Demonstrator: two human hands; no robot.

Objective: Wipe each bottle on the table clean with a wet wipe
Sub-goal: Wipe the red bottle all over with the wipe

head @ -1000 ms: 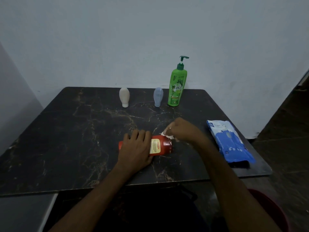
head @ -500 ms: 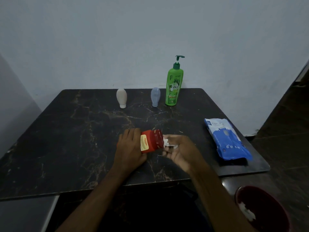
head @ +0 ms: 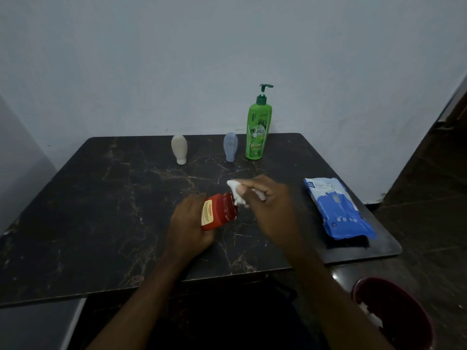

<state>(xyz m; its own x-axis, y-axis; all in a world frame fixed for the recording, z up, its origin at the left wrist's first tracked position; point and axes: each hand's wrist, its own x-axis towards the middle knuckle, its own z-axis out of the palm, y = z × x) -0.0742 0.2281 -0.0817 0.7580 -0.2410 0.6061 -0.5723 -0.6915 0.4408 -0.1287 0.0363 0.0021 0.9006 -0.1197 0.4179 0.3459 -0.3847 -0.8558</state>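
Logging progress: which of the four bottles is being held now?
The red bottle, gripped by the left hand while the right hand holds a wipe at its end. The green pump bottle, blue bottle and beige bottle stand untouched farther back.

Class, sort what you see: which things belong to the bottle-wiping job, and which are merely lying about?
Belong to the job:
red bottle in left hand; wet wipe in right hand; green pump bottle; beige bottle; blue-grey bottle; wipes pack.

Lying about:
red bucket, down beside the table.
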